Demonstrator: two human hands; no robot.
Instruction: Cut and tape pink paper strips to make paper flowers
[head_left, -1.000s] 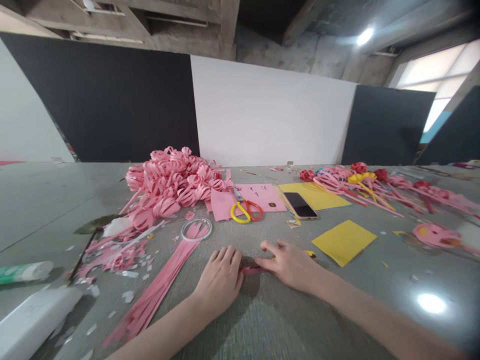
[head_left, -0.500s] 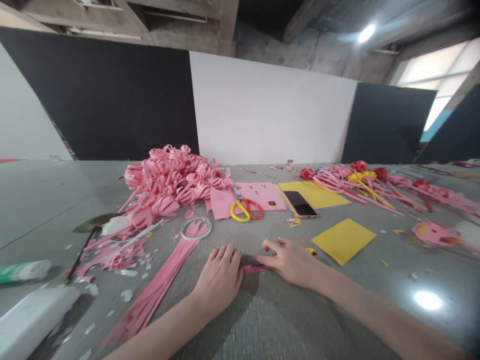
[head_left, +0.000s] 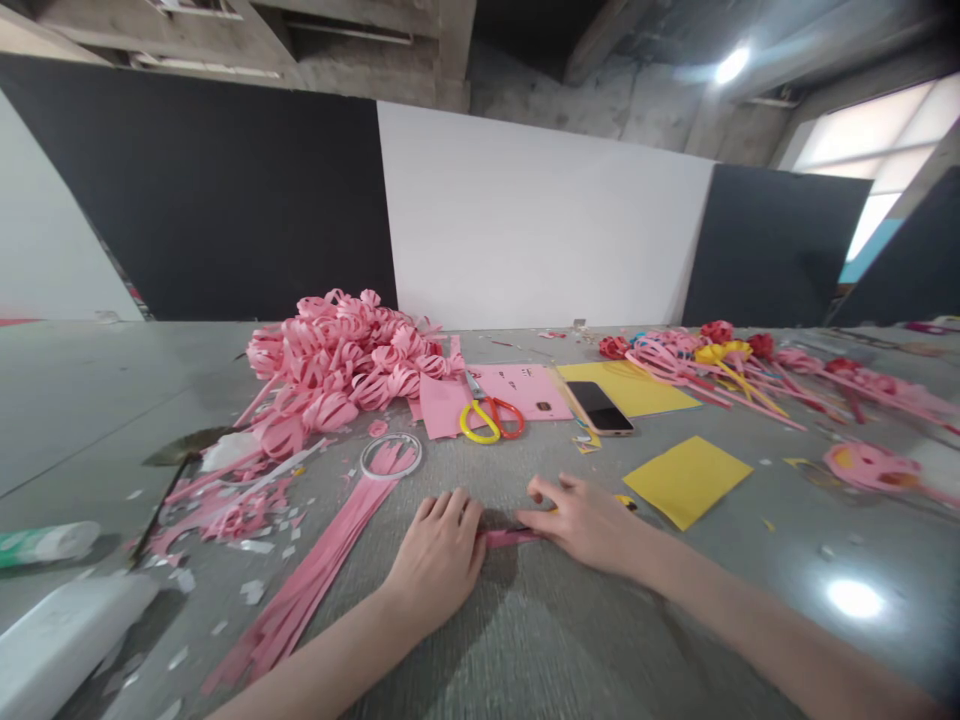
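Both forearms (head_left: pixel 322 648) are cut off at the lower frame edge. The left hand (head_left: pixel 439 552) lies palm down, fingers together; the right hand (head_left: pixel 589 525) has its fingers parted. Between them lies the strip (head_left: pixel 510 537), ends covered; any pinch cannot be told. Table surface (head_left: pixel 484 478) separates hands from scissors (head_left: pixel 482 422).

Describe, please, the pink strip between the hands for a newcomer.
On the grey table, look between the left hand and the right hand. A narrow pink strip shows there, running crosswise; unlike the longer bundle of pink strips farther left, it bridges the two hands.
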